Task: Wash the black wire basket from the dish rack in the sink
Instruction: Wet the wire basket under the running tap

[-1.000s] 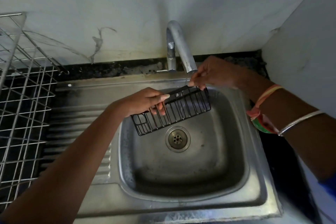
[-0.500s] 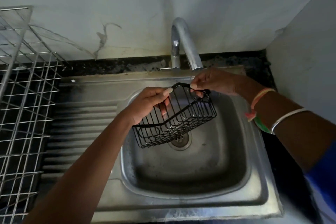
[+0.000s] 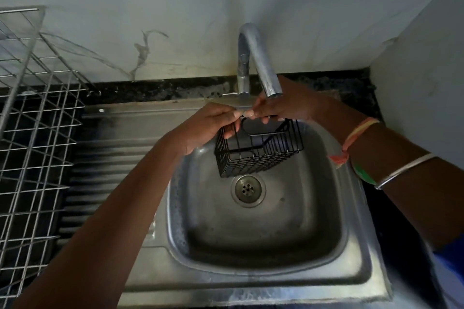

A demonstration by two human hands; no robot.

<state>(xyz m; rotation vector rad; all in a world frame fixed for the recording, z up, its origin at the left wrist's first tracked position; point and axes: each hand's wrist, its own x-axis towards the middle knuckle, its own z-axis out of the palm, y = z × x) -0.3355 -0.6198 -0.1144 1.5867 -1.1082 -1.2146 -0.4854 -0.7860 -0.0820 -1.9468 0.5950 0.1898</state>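
The black wire basket [image 3: 259, 150] hangs over the steel sink [image 3: 356, 258] at centre frame, just under the tap spout [image 3: 263, 68] and above the drain [image 3: 248, 190]. The left hand [image 3: 203, 128] curls its fingers round the basket's left rim; the right hand [image 3: 283, 105] pinches its upper wire. A silver wire dish rack [image 3: 32, 113] stands at the left edge

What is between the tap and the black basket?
The right hand, holding the basket under the tap; the head view shows it.
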